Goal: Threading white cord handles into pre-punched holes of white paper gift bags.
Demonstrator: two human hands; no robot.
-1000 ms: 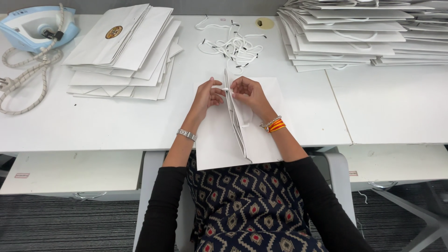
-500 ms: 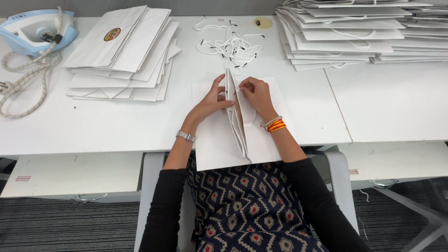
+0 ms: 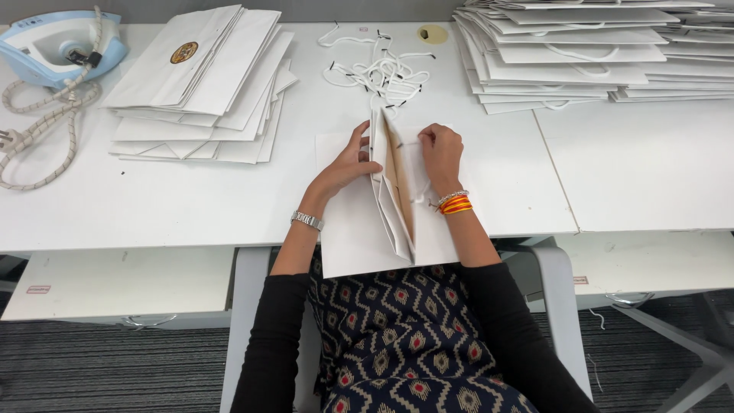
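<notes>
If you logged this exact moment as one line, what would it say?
left hand: holds paper bag open at its top | right hand: on bag's other side by white cord | cord pile behind | bag stacks both sides

White tabletop and its load

We see a blue iron with coiled cord upper left, a stack of flat white bags beside it, loose white cords top centre, another bag stack upper right, an open paper bag centre.
</notes>
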